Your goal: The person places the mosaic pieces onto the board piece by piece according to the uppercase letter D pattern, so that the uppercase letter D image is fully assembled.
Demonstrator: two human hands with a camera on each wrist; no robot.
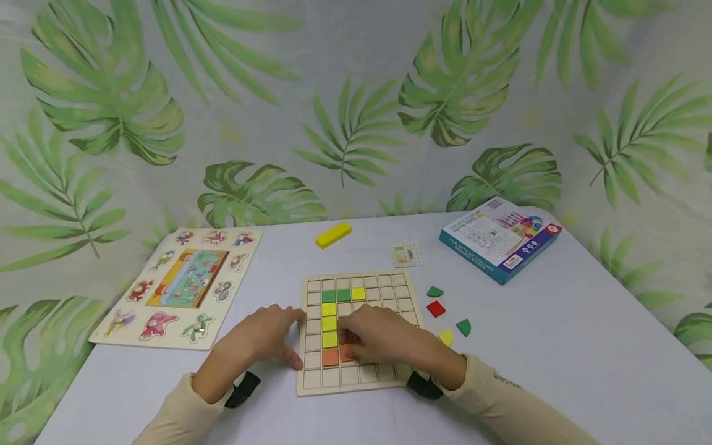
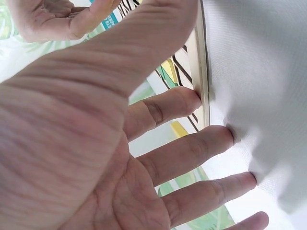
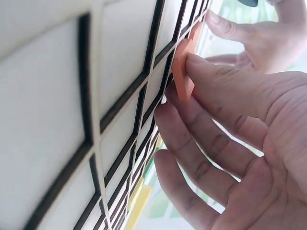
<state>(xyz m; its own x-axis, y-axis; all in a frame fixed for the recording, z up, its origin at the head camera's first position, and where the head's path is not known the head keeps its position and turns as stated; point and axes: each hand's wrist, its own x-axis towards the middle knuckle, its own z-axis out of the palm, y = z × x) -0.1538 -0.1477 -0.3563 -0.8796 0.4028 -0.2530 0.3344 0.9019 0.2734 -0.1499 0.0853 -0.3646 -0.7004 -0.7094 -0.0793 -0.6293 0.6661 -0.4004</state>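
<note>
A wooden grid board (image 1: 340, 378) lies on the white table, with green, yellow and orange square tiles in some of its cells. My right hand (image 1: 378, 334) is over the board and pinches an orange tile (image 3: 181, 72) between thumb and fingers. That tile is tilted at a cell beside another orange tile (image 1: 330, 357) in the lower left. Against the board's left edge rests my left hand (image 1: 266, 339), thumb and fingertips touching the rim and the cloth, fingers spread. The right hand hides several middle cells in the head view.
Loose green, red and yellow pieces, among them a red square (image 1: 436, 309), lie right of the board. Behind are a yellow block (image 1: 333, 235), a small pattern card (image 1: 408, 254) and a box (image 1: 500, 238). A wooden animal puzzle (image 1: 225, 312) lies left.
</note>
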